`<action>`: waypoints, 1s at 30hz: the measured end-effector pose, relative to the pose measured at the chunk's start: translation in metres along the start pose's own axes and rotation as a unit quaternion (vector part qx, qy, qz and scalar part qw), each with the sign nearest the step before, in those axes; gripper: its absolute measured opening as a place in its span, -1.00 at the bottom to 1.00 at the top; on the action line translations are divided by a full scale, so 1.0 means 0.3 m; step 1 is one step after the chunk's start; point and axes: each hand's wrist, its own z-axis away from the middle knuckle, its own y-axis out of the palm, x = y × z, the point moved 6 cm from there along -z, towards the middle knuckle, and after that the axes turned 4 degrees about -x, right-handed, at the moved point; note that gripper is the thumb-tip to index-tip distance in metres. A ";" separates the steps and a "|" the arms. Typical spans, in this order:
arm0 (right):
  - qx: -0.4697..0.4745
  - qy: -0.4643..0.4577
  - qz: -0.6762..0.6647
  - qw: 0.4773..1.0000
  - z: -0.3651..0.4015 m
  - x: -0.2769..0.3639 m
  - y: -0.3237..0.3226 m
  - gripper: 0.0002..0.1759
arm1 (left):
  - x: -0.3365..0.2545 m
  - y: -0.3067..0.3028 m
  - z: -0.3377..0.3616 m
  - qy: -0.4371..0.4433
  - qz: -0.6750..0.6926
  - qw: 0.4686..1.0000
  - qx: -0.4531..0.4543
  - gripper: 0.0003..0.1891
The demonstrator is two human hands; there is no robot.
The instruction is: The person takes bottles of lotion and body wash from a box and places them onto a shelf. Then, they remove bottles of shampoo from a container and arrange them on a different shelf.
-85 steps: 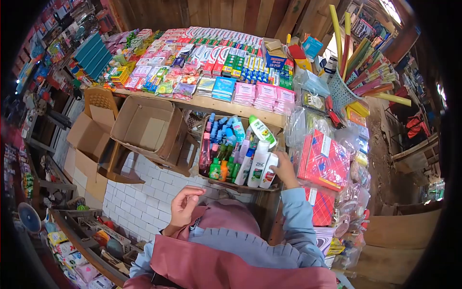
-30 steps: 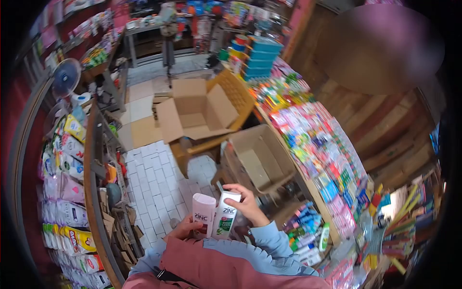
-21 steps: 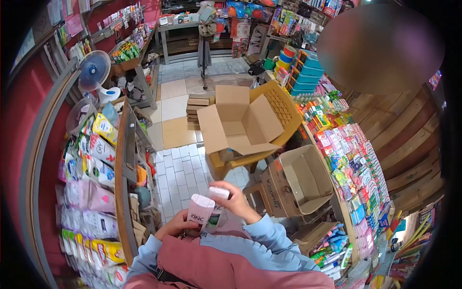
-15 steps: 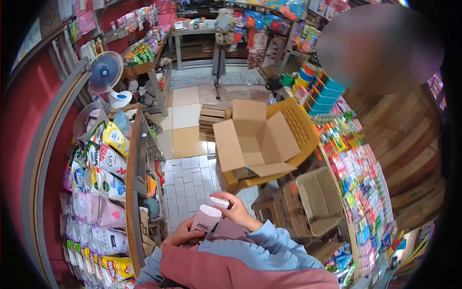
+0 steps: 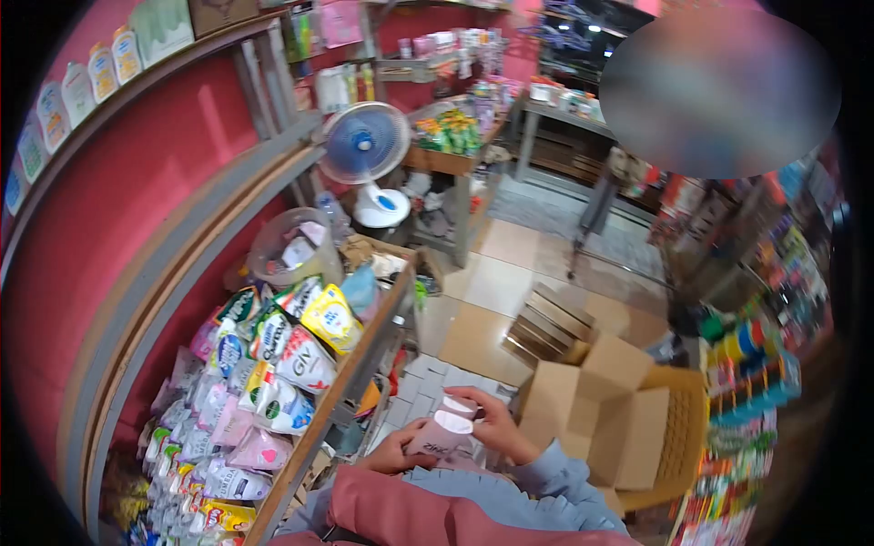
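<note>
My left hand (image 5: pixel 401 449) is closed around a pale container lettered ZINC (image 5: pixel 435 440), held low in front of my body. Its broad oval white end faces away from me. A small white piece (image 5: pixel 458 407), perhaps a cap, lies just past that end, with the fingers of my right hand (image 5: pixel 499 429) curled over it. My right thumb is near the container's side. Pinkish and light blue clothing covers my arms and lap.
An open cardboard box (image 5: pixel 596 423) stands right, in a yellow basket (image 5: pixel 687 437). Packed pouches (image 5: pixel 305 358) fill the wooden-edged shelf at left. Beyond are a fan (image 5: pixel 366 144), a clear tub (image 5: pixel 296 246) and a wooden crate (image 5: pixel 549 325). Small goods line the far right.
My view has swung left, so the shelf, fan and box appear farther right. The small white piece stays in my right hand by the container's end; the container stays in my left.
</note>
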 end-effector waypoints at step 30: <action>0.241 -0.325 -0.108 0.908 -1.731 0.518 0.000 -0.39 | -0.604 -0.833 -0.413 0.282 -0.123 0.770 -0.560 -0.60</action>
